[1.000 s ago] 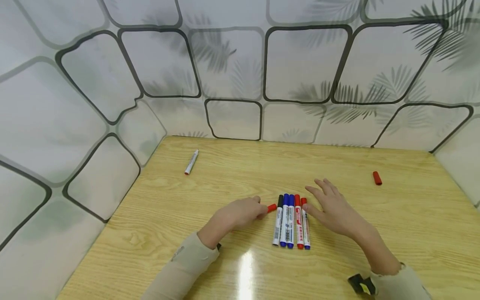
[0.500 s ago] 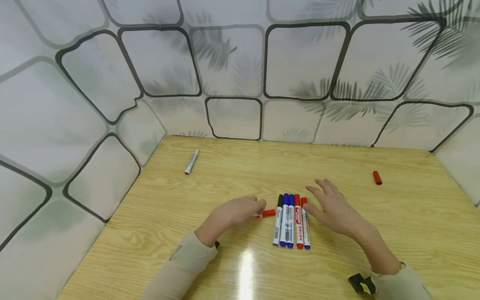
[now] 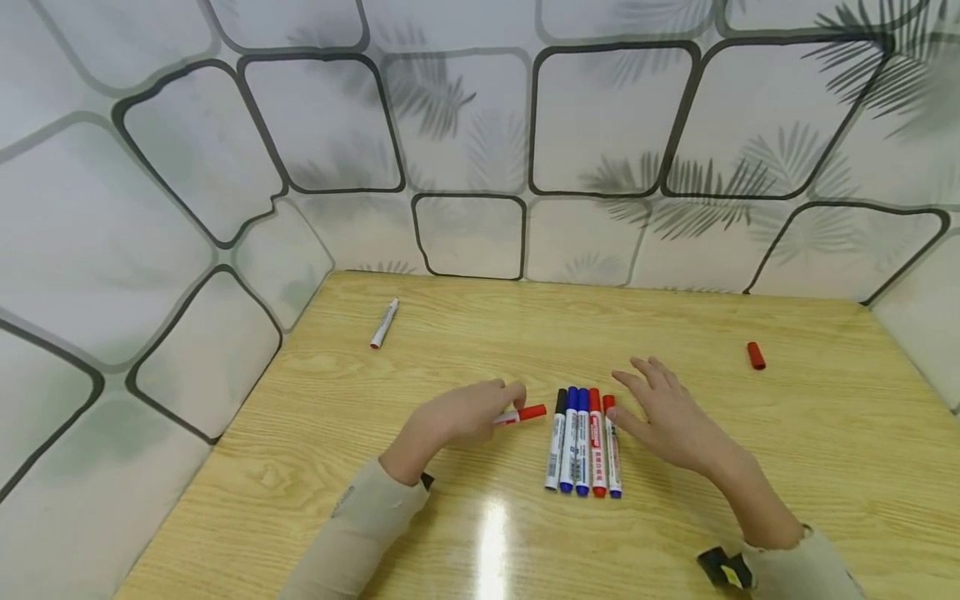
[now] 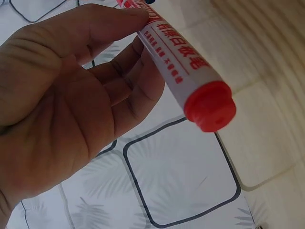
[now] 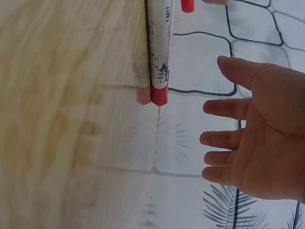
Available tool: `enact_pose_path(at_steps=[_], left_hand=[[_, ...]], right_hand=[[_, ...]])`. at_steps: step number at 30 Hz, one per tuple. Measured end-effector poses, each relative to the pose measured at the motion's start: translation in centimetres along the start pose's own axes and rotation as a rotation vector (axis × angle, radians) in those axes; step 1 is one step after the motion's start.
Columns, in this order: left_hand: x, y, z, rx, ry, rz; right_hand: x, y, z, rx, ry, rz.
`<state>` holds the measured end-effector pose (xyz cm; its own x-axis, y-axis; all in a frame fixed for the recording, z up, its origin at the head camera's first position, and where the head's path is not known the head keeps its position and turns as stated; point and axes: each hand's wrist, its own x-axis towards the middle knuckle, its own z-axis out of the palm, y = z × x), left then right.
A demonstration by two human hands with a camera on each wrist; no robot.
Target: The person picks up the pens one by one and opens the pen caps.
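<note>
My left hand [image 3: 463,413] pinches a red-capped whiteboard marker [image 4: 176,57] between thumb and fingers. In the head view the marker's red cap points right, towards a row of several markers lying side by side. The row runs from a black-capped marker [image 3: 555,442] through two blue-capped ones to a red-capped marker [image 3: 597,442]. Its rightmost marker [image 3: 613,454] has a red cap but a blue end. Beside that one, my right hand [image 3: 675,421] is held with fingers spread and nothing in it. The right wrist view shows a gap between its fingertips and the nearest marker [image 5: 159,52].
An uncapped white marker [image 3: 385,323] with a red end lies at the back left of the wooden table [image 3: 465,333]. A loose red cap [image 3: 756,356] lies at the far right. Patterned walls [image 3: 465,125] border the table behind and at the left.
The left hand has drawn slightly left, away from the row, and more of the marker in its fingers now shows. The right hand stays in place.
</note>
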<state>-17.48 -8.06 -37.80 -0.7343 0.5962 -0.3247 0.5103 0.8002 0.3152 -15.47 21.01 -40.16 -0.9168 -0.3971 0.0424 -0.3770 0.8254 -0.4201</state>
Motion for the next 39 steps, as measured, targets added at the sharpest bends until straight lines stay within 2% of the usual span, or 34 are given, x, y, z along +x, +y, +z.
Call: enact_pose_path(at_steps=[6,20,26,33,39], left_hand=[[0.3,-1.4,-0.8,-0.049,0.031,0.034],[1.2,-4.6,-2.2,-0.075,0.132,0.220],[1.3,-6.0,-3.0,-0.150,0.128,0.304],[1.4,-7.0,-3.9,-0.223,0.099,0.445],[1.6,-7.7,-4.7,-0.259,0.097,0.503]], right_hand=[[0.6,0.0,0.3,0.002,0.009,0.007],[2.0,-0.2,0.9,0.023,0.023,0.032],[2.6,-0.3,1.1,0.043,0.033,0.034],[3.3,-0.6,1.1,0.055,0.051,0.052],[3.8,-1.0,1.1,0.051,0.066,0.055]])
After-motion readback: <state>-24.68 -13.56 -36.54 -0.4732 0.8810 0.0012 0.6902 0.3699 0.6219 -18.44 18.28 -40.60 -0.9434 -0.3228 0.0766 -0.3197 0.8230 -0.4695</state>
